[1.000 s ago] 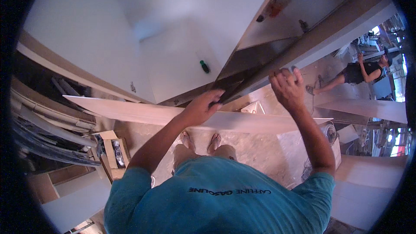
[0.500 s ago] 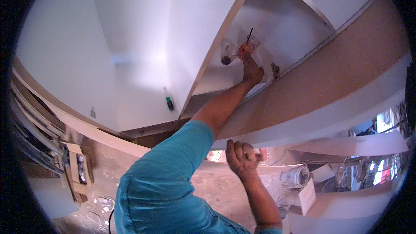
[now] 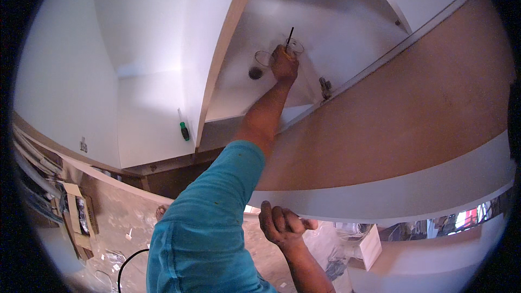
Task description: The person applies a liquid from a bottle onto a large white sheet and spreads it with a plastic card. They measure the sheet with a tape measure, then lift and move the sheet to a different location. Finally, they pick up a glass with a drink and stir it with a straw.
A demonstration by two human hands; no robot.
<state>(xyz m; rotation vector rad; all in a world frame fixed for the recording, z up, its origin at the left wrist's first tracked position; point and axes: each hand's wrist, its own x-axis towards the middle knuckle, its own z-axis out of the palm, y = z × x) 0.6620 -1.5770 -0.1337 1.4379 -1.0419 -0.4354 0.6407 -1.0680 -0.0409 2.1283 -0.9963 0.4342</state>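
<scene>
My left arm, in a blue sleeve, reaches deep into a white cabinet compartment. My left hand (image 3: 285, 68) is closed around an orange-yellow tool (image 3: 289, 55) with a thin dark shaft pointing away from me; it looks like a screwdriver, mostly covered by the fingers. Loops of thin wire (image 3: 296, 45) curl beside the hand, close to a dark round hole (image 3: 255, 72) in the compartment wall. Lower down, my right hand (image 3: 282, 225) hangs by the front edge of the brown panel (image 3: 369, 125), fingers curled in and one digit sticking out. I see nothing in it.
A green and black screwdriver (image 3: 184, 130) lies in the left compartment, past the upright divider (image 3: 225, 38). Metal hinges (image 3: 324, 88) sit at the panel's edge. On the floor are an open cardboard box (image 3: 78, 214), a black cable (image 3: 127, 260) and a white box (image 3: 370, 247).
The view has shifted, so the cabinet appears farther left. My left hand now covers more of the orange tool. My right hand stays curled, now nearer the panel edge.
</scene>
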